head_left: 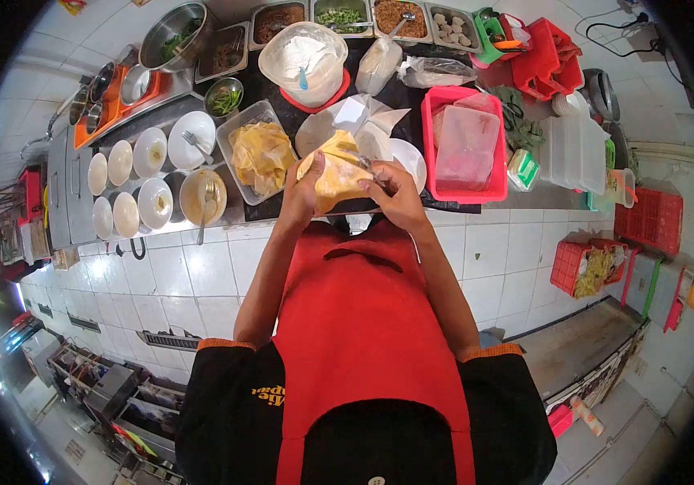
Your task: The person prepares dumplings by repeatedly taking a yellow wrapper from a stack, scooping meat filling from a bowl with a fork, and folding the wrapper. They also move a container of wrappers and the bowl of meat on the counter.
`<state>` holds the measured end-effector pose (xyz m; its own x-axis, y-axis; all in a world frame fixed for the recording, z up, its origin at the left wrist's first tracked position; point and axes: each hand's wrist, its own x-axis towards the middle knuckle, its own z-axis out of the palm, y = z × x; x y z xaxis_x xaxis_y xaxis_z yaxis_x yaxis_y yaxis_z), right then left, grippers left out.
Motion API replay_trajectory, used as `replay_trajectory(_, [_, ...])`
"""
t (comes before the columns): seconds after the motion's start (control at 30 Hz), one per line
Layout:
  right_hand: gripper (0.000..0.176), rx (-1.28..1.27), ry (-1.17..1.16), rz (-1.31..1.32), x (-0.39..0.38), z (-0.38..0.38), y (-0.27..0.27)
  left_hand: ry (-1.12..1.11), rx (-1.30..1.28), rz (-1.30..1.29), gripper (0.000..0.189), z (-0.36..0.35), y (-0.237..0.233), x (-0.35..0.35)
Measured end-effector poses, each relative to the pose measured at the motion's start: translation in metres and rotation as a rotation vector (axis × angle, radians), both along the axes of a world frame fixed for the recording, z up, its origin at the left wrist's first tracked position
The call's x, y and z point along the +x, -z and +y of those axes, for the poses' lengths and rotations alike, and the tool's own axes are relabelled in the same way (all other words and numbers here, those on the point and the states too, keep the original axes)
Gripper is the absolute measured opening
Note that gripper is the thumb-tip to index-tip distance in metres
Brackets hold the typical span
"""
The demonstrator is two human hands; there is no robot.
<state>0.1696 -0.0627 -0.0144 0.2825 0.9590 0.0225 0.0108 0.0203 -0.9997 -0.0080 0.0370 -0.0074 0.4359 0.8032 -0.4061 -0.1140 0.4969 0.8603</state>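
Note:
Yellow dough sheets, dusted with white powder, are held up over the counter's front edge. Around their left side my left hand is closed, thumb on top. My right hand pinches at the right edge, where something small and dark or shiny shows between the fingers, too blurred to name. Just left of the hands, a clear tray contains more yellow sheets. Behind them stands a tub of white powder with a blue-handled scoop. White plates or wrappers partly show behind my hands.
Several white bowls line the left of the counter, some with cutlery. Metal trays of toppings stand along the back. A pink basket with a clear container is to the right, beside stacked clear boxes.

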Motion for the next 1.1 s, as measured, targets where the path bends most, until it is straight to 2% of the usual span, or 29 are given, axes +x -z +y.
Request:
replay_trajectory(0.03, [0.017, -0.016, 0.04, -0.106, -0.001, 0.004, 0.005, 0.011, -0.027, 0.011, 0.056, 0.002, 0.0, 0.0])
replay_trajectory(0.07, [0.017, -0.02, 0.041, -0.106, -0.001, 0.001, 0.008, 0.013, -0.031, 0.011, 0.056, 0.001, 0.001, 0.003])
replay_trajectory(0.13, [0.019, -0.068, 0.126, -0.263, -0.003, -0.001, 0.004, -0.105, -0.095, -0.023, 0.057, -0.004, 0.002, 0.009])
replay_trajectory(0.17, [0.02, 0.026, 0.148, -0.421, -0.006, 0.001, -0.009, -0.101, -0.104, -0.023, 0.057, -0.004, 0.009, 0.011])
replay_trajectory(0.2, [0.02, 0.015, 0.15, -0.422, -0.013, -0.001, -0.022, -0.079, -0.184, -0.117, 0.057, -0.003, 0.022, 0.013])
replay_trajectory(0.23, [0.021, -0.041, 0.051, -0.338, -0.025, -0.004, -0.037, -0.057, -0.263, -0.212, 0.056, -0.001, 0.041, 0.015])
replay_trajectory(0.27, [0.023, -0.097, -0.047, -0.252, -0.034, -0.008, -0.051, -0.052, -0.312, -0.383, 0.054, -0.007, 0.095, 0.015])
replay_trajectory(0.3, [0.023, -0.107, -0.046, -0.25, -0.04, -0.011, -0.065, -0.041, -0.373, -0.553, 0.053, -0.013, 0.149, 0.014])
replay_trajectory(0.33, [0.024, -0.168, -0.24, -0.152, -0.043, -0.011, -0.077, -0.021, -0.443, -0.712, 0.052, -0.017, 0.177, 0.017])
replay_trajectory(0.37, [0.026, -0.229, -0.434, -0.052, -0.044, -0.011, -0.083, -0.026, -0.447, -0.715, 0.052, -0.022, 0.202, 0.012])
replay_trajectory(0.4, [0.026, -0.234, -0.441, -0.056, -0.041, -0.015, -0.077, 0.032, -0.39, -0.656, 0.048, -0.025, 0.185, 0.01])
replay_trajectory(0.47, [0.026, -0.02, -0.258, -0.051, -0.024, -0.029, -0.055, 0.141, -0.272, -0.534, 0.044, -0.028, 0.146, 0.003])
replay_trajectory(0.5, [0.023, -0.01, -0.169, -0.21, -0.004, -0.035, -0.049, 0.13, -0.274, -0.536, 0.044, -0.026, 0.119, -0.002])
replay_trajectory(0.53, [0.024, -0.147, 0.013, -0.19, 0.008, -0.046, -0.037, 0.496, 0.299, 0.146, 0.038, -0.022, 0.09, -0.007])
replay_trajectory(0.57, [0.029, -0.347, 0.043, -0.467, 0.03, -0.059, -0.037, 0.813, 0.863, 0.861, 0.033, -0.022, 0.072, -0.01])
replay_trajectory(0.6, [0.032, -0.537, 0.05, -0.718, 0.046, -0.07, -0.03, 0.806, 0.856, 0.86, 0.033, -0.025, 0.069, -0.013])
replay_trajectory(0.63, [0.03, -0.672, 0.126, -0.798, 0.054, -0.081, -0.02, 0.761, 0.845, 0.833, 0.028, -0.029, 0.068, -0.015])
replay_trajectory(0.67, [0.03, -0.675, 0.12, -0.802, 0.055, -0.083, -0.007, 0.715, 0.835, 0.805, 0.024, -0.031, 0.057, -0.014])
replay_trajectory(0.7, [0.025, -0.713, 0.152, -0.866, 0.058, -0.084, 0.005, 0.808, 0.821, 0.83, 0.022, -0.031, 0.048, -0.008])
replay_trajectory(0.73, [0.022, -0.753, 0.185, -0.93, 0.06, -0.084, 0.012, 0.811, 0.815, 0.823, 0.022, -0.034, 0.055, -0.006])
replay_trajectory(0.8, [0.019, -0.82, 0.215, -0.931, 0.046, -0.078, 0.014, 0.801, 0.847, 0.64, 0.021, -0.04, 0.085, -0.002])
replay_trajectory(0.87, [0.018, -0.909, 0.099, -0.976, 0.04, -0.073, 0.011, 0.79, 0.927, 0.625, 0.019, -0.041, 0.091, 0.008])
replay_trajectory(0.93, [0.019, -0.937, 0.068, -0.951, 0.043, -0.074, 0.005, 0.845, 1.022, 0.654, 0.021, -0.041, 0.094, 0.023])
replay_trajectory(0.97, [0.019, -0.875, 0.104, -0.947, 0.046, -0.076, 0.004, 0.841, 1.018, 0.654, 0.021, -0.041, 0.098, 0.022])
replay_trajectory(1.03, [0.02, -0.817, 0.144, -0.942, 0.049, -0.076, 0.007, 0.81, 0.865, 0.62, 0.023, -0.043, 0.112, 0.018])
replay_trajectory(1.1, [0.021, -0.828, 0.155, -1.02, 0.051, -0.071, 0.015, 0.805, 0.851, 0.63, 0.023, -0.045, 0.126, 0.019])
